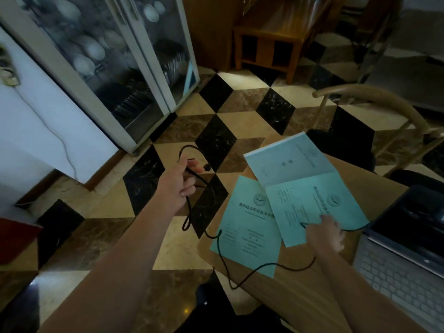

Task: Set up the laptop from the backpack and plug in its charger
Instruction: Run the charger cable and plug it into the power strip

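The left hand (179,180) reaches out over the floor (242,104) beyond the left edge of the worktop (295,292), its fingers curled round a thin, black, braided charger cable (240,283) that loops above the thumb and ends in a small dark plug (206,167) just past the fingertips. From that hand the cable hangs in a loose coil, climbs over the left edge of the worktop, snakes across the smooth tan wood and runs to the right hand (325,233), which pinches it near the laptop (406,255). The laptop sits open at the right edge of the worktop, with a pale silver keyboard deck of small square keys and a dark, glossy screen. Three thin mint-green paper booklets (249,227) with printed text and round emblems lie fanned across the worktop, one overhanging its left edge, one under the right hand. The floor is polished marble laid in black, cream and brown diamonds. At the far left stands a white cabinet (115,66) with glass doors, holding stacked dark plates below and pale round bowls above, blurred. A curved wooden chair (367,99) stands beyond the far edge of the worktop.
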